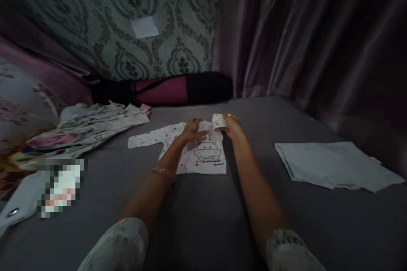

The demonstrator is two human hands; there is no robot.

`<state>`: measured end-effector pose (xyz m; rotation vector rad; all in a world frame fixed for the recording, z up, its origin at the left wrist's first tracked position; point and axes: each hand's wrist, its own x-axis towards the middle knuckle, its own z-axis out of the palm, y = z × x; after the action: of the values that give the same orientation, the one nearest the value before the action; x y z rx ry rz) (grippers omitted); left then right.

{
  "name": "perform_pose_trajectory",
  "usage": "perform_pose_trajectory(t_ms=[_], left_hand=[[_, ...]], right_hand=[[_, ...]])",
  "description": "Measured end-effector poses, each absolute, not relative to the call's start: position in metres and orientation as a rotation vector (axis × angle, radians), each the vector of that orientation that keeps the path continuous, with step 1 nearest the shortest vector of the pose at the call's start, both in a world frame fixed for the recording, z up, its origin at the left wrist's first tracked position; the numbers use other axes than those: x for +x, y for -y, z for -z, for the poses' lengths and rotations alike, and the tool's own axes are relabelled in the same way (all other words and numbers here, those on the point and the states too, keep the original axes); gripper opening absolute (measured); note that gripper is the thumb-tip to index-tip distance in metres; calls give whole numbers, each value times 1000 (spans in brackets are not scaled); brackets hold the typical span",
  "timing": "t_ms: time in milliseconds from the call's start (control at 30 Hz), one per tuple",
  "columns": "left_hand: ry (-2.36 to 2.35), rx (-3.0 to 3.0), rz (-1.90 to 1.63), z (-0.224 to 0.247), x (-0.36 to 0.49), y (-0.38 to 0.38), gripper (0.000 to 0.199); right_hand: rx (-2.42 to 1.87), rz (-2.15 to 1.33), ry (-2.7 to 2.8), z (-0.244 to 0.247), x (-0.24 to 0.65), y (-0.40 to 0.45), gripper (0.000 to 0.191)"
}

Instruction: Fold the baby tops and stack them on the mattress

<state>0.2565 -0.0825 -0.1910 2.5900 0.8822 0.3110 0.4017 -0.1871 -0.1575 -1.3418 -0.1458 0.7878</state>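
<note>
A small white shirt with a cartoon animal print lies on the grey sheet in the middle, its left sleeve stretched out to the left. My left hand rests on the upper part of the shirt with its fingers spread. At the shirt's upper right, my right hand pinches the other sleeve, which is folded up and inward over the shoulder. Part of the collar is hidden behind my left hand.
Piled clothes lie at the left. A folded pale cloth is on the right. A black and pink roll lies along the wall, beside purple curtains. A white object sits at the lower left.
</note>
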Motion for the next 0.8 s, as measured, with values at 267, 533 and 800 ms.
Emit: perform_pose_trajectory(t_ms=[267,533,800], left_hand=[[-1085,1971,-649,218,195,89,51],[-945,1980,-776,228,192,94,53],[-1002,2161,-795,242,205,80,32]], right_hand=[[-1352,-1065,562,167,361,176,44],[-1278,-1156,559,173,367,179,59],[-1332,-721,274,178,429,192,46]])
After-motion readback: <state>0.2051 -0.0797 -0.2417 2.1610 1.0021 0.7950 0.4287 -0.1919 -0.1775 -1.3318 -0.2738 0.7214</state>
